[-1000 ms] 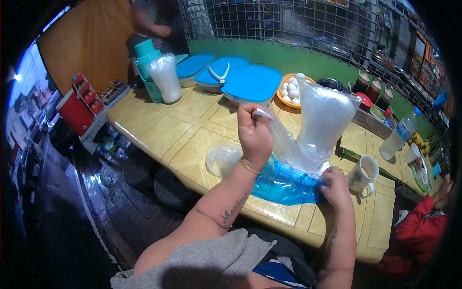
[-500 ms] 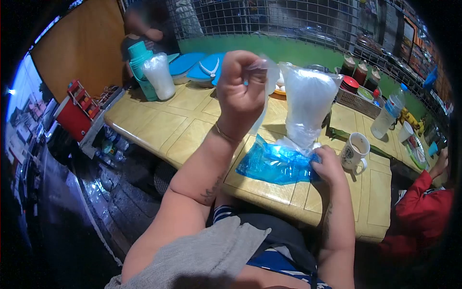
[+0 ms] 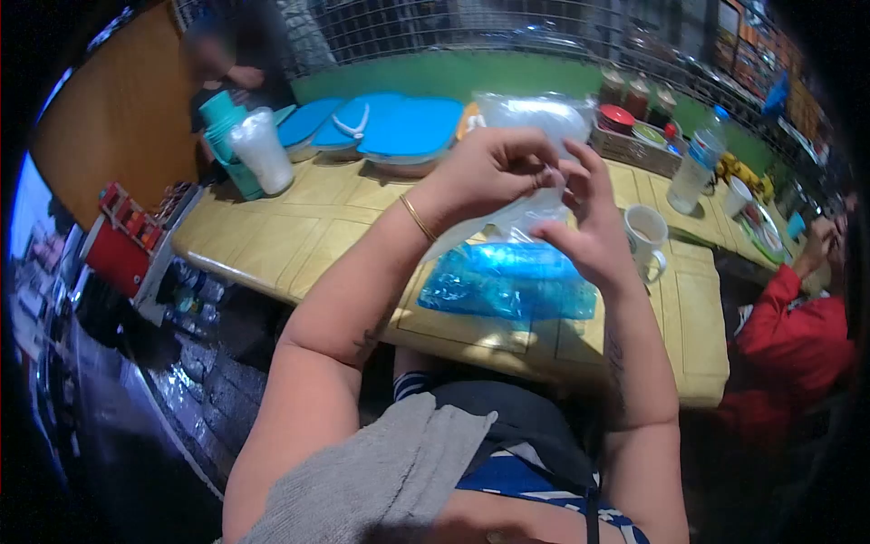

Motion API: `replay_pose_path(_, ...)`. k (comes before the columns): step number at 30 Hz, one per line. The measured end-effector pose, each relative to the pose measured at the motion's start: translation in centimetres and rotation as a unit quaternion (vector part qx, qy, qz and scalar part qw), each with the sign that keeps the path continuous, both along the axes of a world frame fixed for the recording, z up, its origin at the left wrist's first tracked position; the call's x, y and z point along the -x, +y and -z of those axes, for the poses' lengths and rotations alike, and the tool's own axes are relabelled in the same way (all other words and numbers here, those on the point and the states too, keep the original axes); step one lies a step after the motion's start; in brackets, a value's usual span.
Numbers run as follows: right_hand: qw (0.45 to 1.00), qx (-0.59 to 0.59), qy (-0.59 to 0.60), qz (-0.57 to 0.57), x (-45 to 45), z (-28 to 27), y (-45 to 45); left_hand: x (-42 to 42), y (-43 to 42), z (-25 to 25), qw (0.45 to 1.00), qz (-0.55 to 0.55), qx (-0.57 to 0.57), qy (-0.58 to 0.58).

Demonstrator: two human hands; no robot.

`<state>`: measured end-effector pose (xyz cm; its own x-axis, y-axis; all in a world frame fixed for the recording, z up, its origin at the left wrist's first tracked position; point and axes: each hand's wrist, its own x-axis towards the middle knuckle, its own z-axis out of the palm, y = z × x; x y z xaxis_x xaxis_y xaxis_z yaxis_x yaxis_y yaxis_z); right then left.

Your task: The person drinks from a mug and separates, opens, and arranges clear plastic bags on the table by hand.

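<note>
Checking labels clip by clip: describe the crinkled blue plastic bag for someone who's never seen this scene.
Find the long tan tabletop, then its near edge, below the bare left hand and right hand. There lies the crinkled blue plastic bag. It is see-through, unlike the opaque blue plastic lids farther back, and tinted, unlike the bulging colourless plastic bag behind it.

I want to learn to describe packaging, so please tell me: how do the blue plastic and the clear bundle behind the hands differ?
The blue plastic is strongly tinted, while the clear bundle looks whitish. The blue plastic lies low on the table; the clear bundle stands taller, its lower part mostly hidden. Both look shiny.
</note>
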<state>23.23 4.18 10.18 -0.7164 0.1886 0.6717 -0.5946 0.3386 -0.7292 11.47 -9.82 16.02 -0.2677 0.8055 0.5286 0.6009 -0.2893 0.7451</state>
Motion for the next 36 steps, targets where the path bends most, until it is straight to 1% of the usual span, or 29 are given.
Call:
replay_pose_path(1, 0.998, 0.042, -0.022, -0.039, 0.4, -0.4, -0.2, 0.0, 0.4, -0.1, 0.999, 0.019, 0.009, -0.034)
replay_pose_path(2, 0.996, 0.072, -0.009, -0.056, 1.2, -0.5, -0.2, -0.1, 0.5, -0.2, 0.998, 0.023, 0.021, -0.063)
replay_pose_path(3, 0.986, 0.127, -0.008, -0.108, 1.4, -0.5, 0.4, -0.1, 0.7, -0.5, 0.991, 0.064, 0.02, -0.112)
replay_pose_path(5, 0.948, 0.231, -0.002, -0.217, 1.7, -0.8, 1.3, 0.1, 0.2, -1.3, 0.991, 0.026, 0.066, -0.114)
replay_pose_path(6, 0.932, 0.268, 0.013, -0.243, 1.5, -1.0, 1.5, 0.5, 0.0, -1.3, 0.987, 0.042, 0.076, -0.138)
replay_pose_path(8, 0.909, 0.307, 0.0, -0.28, 1.0, -1.2, 2.0, 1.7, -0.4, -0.6, 0.975, 0.069, 0.095, -0.188)
replay_pose_path(9, 0.896, 0.327, -0.007, -0.299, 0.9, -1.2, 2.1, 2.1, -0.7, -0.3, 0.972, 0.083, 0.099, -0.194)
replay_pose_path(10, 0.894, 0.354, -0.009, -0.273, 1.0, -1.0, 1.9, 2.4, -0.9, 0.1, 0.969, 0.098, 0.103, -0.201)
replay_pose_path(12, 0.896, 0.359, -0.014, -0.261, 1.4, -0.1, 2.5, 2.3, -1.3, 0.5, 0.96, 0.135, 0.106, -0.22)
replay_pose_path(15, 0.908, 0.35, -0.015, -0.231, 1.5, 0.9, 3.5, 3.3, -2.2, 1.1, 0.957, 0.124, 0.169, -0.199)
replay_pose_path(16, 0.912, 0.345, -0.015, -0.221, 1.5, 1.2, 3.8, 3.6, -2.4, 1.3, 0.959, 0.1, 0.184, -0.189)
replay_pose_path(19, 0.923, 0.311, -0.032, -0.223, 1.6, 1.8, 4.8, 4.7, -2.7, 1.8, 0.966, 0.061, 0.179, -0.177)
replay_pose_path(20, 0.925, 0.309, -0.036, -0.218, 1.6, 1.9, 4.8, 4.8, -2.7, 1.9, 0.971, 0.04, 0.161, -0.17)
replay_pose_path(22, 0.928, 0.307, -0.043, -0.206, 1.4, 1.1, 3.7, 5.3, -2.5, 2.5, 0.977, -0.002, 0.165, -0.135)
replay_pose_path(25, 0.968, 0.201, -0.078, -0.128, 1.6, 0.5, 2.6, 5.4, -2.3, 2.9, 0.982, -0.034, 0.162, -0.094)
replay_pose_path(26, 0.969, 0.214, -0.103, -0.068, 1.7, 0.1, 2.0, 5.2, -2.2, 3.1, 0.983, -0.039, 0.16, -0.082)
replay_pose_path(29, 0.957, 0.272, -0.1, -0.005, 2.6, 0.3, 2.0, 4.4, -2.0, 2.9, 0.989, -0.053, 0.14, -0.003)
replay_pose_path(32, 0.969, 0.248, -0.015, 0.003, 2.9, 0.9, 2.5, 4.0, -2.2, 2.8, 0.986, -0.085, 0.137, -0.034)
replay_pose_path(35, 0.98, 0.191, -0.055, 0.02, 1.8, 0.7, 2.4, 4.6, -2.6, 2.7, 0.987, -0.108, 0.111, -0.047)
replay_pose_path(36, 0.981, 0.184, -0.046, 0.029, 1.4, 0.5, 1.9, 4.7, -2.7, 2.6, 0.988, -0.101, 0.105, -0.057)
